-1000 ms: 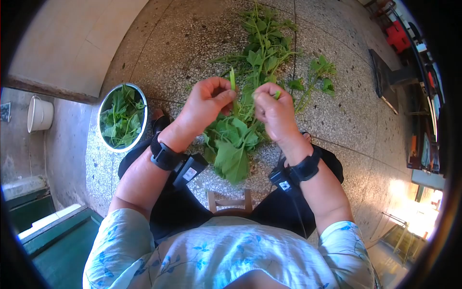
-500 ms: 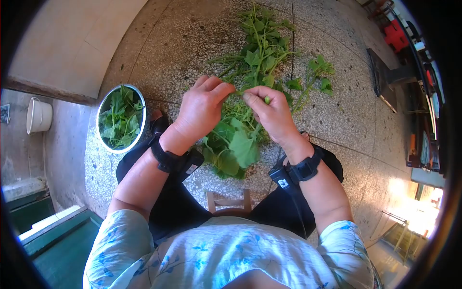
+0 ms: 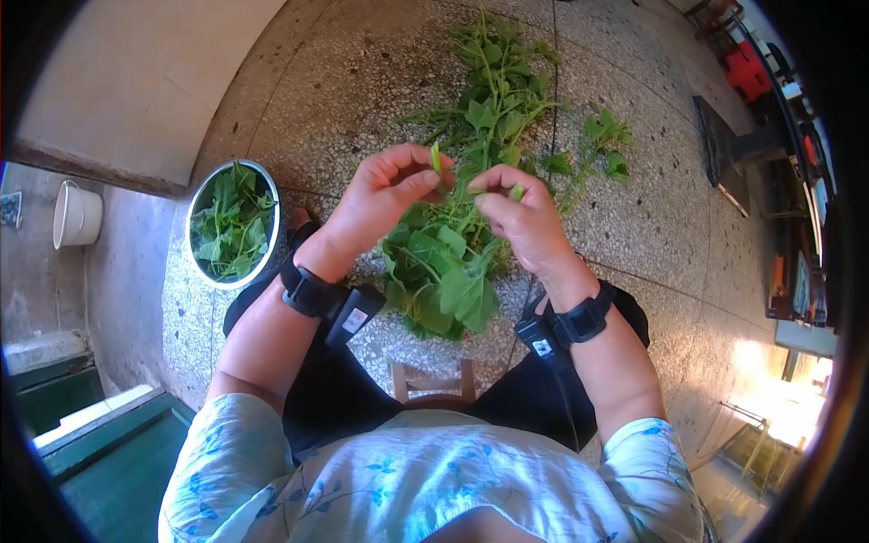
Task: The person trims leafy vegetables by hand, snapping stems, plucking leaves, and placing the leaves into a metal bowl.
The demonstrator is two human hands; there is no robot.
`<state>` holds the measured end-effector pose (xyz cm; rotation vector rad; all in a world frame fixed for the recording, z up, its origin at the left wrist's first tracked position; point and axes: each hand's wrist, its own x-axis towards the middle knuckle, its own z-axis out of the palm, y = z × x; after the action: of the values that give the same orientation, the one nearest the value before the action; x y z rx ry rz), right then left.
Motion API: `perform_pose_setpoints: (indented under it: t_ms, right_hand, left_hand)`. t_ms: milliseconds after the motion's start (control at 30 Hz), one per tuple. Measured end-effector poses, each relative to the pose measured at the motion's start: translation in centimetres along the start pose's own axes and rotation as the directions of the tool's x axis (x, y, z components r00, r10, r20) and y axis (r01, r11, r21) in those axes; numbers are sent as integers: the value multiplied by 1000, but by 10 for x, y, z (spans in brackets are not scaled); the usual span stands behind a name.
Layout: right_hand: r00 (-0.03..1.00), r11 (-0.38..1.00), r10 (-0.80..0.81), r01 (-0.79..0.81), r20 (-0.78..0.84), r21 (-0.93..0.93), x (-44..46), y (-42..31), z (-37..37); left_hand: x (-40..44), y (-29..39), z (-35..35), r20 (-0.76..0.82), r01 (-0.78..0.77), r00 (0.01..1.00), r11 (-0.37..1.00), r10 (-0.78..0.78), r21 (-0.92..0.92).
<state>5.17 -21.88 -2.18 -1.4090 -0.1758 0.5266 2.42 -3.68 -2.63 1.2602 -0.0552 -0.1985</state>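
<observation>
My left hand (image 3: pixel 385 192) pinches a short piece of green stem (image 3: pixel 436 157) between thumb and fingers, its end pointing up. A small gap away, my right hand (image 3: pixel 523 217) is closed on another green stem (image 3: pixel 517 193), whose cut-looking end pokes out between the fingers. Below and between both hands lies a heap of broad green leaves (image 3: pixel 444 281) on the speckled floor. Farther out, a long pile of leafy vines (image 3: pixel 498 90) stretches away from me. A smaller leafy sprig (image 3: pixel 602 140) rests to its right.
At my left stands a metal-rimmed basin (image 3: pixel 273 226) filled with green leaves. A white bucket (image 3: pixel 77 215) is by the left wall. The wooden stool (image 3: pixel 466 380) shows between my knees. A dark stand (image 3: pixel 724 149) and a red object (image 3: pixel 748 72) are at the right.
My hands have moved apart from each other and slightly down. The stem in my left hand now points upward, separate from the one in my right hand.
</observation>
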Motion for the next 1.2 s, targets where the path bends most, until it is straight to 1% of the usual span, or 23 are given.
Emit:
perform_pose_setpoints:
  t_ms: [33,67,100,133,167,200,300,400,433,500,533,567,600,633,700,733,800,933,1000,1033,1100,1133,1200]
  right_hand:
    - [1000,1000,0,0,-2,0,0,1,1]
    - [1000,1000,-11,10,-6,-26,0,2,3]
    - [1000,998,-20,20,-10,-54,0,3,3]
    - [1000,998,-17,16,-14,-55,0,2,2]
    - [1000,1000,10,-10,-6,-16,1,0,2]
    - [999,999,36,-36,5,23,1,-1,2]
    - [999,999,28,-30,-35,-39,3,2,2]
    - [995,988,96,-100,42,115,2,2,-2]
    - [994,988,96,-101,43,115,2,2,0]
    - [997,986,73,-67,-29,153,2,3,4]
    - [997,986,71,-65,-29,154,0,2,4]
    - [995,980,92,-83,-42,179,0,-1,2]
    - [992,974,115,-102,-53,202,-1,-2,1]
    - [992,974,112,-99,-52,202,-1,-2,-1]
    - [996,1000,13,-12,-89,10,0,1,-6]
    - [996,1000,12,-12,-88,11,-1,1,-6]
    - [997,991,38,-46,-65,-129,-3,3,-5]
    - [998,975,11,-24,-59,-219,-1,8,-1]
    - [989,968,-143,130,-49,-216,2,10,5]
    - [989,968,-140,126,-51,-217,2,10,6]
    - [975,910,-223,206,-6,-360,4,11,9]
    - [975,911,-222,205,-5,-358,3,10,8]
    - [971,846,-238,212,8,-489,2,7,11]
  left_hand:
    - [-1,0,0,2,1,1000,1000,-1,0]
    - [-1,-1,0,-22,-56,998,968,64,243]
    - [-1,-1,1,-29,-102,991,876,132,471]
    - [-1,-1,2,-27,-102,991,878,129,468]
    - [-1,1,2,75,-243,959,661,272,710]
    - [-1,2,2,213,-351,904,360,371,865]
    - [-1,2,5,256,-388,879,290,403,875]
    - [-2,-4,8,221,-388,886,392,408,834]
    - [-4,-6,11,220,-387,886,392,408,835]
    - [-6,-9,18,83,-251,952,595,294,764]
    - [-5,-9,18,85,-251,952,593,294,765]
    - [-3,-8,17,-7,-123,987,791,158,600]
    - [-1,-7,14,-64,24,998,921,1,388]
    - [0,-7,11,-64,22,998,921,3,390]
    - [2,-6,1,-46,63,997,996,-65,-57]
    - [3,-6,-3,-47,62,997,997,-65,-55]
    - [3,-5,-10,-11,91,995,944,-99,-317]
    - [2,-7,-10,-4,103,994,942,-110,-319]
    - [1,-6,-2,-77,82,994,997,-82,4]
    - [0,-6,1,-75,85,994,996,-84,1]
    - [-1,-5,6,-1,41,999,957,-42,286]
    - [0,-7,11,-2,43,999,957,-44,287]
    - [-1,-9,14,-83,26,997,927,5,373]
